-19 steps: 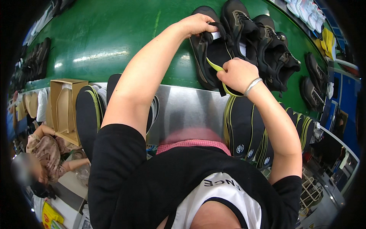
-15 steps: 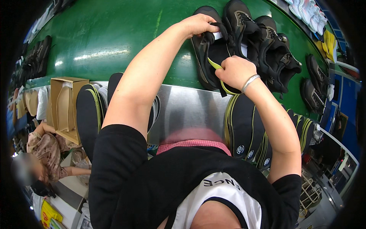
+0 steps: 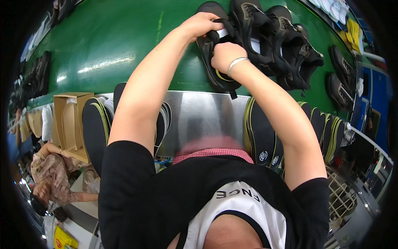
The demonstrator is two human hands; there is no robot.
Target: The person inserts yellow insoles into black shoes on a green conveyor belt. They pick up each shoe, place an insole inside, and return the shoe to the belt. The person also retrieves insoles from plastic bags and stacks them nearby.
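A black shoe [image 3: 227, 86] rests on the green surface, toe away from me and heel toward me. My left hand [image 3: 202, 25] is closed on the shoe's tongue, near a white label. My right hand [image 3: 229, 59] is a closed fist inside the shoe's opening, on a black insole with a yellow-green edge [image 3: 224, 77]. Only a strip of that edge shows by the heel; the rest is hidden by my hand and the shoe. A black pull tab hangs from the heel.
Several more black shoes [image 3: 253, 41] stand close on the right. Stacks of insoles [image 3: 262, 133] flank the metal ledge [image 3: 199, 112] before me. A cardboard box [image 3: 72, 124] stands at the left, near another person [image 3: 54, 170]. Two dark shoes [image 3: 340, 91] lie farther right.
The insole has gone deeper into the shoe; much less of its yellow-green edge shows. My right hand has moved up and left into the opening. My left hand keeps its grip on the tongue.
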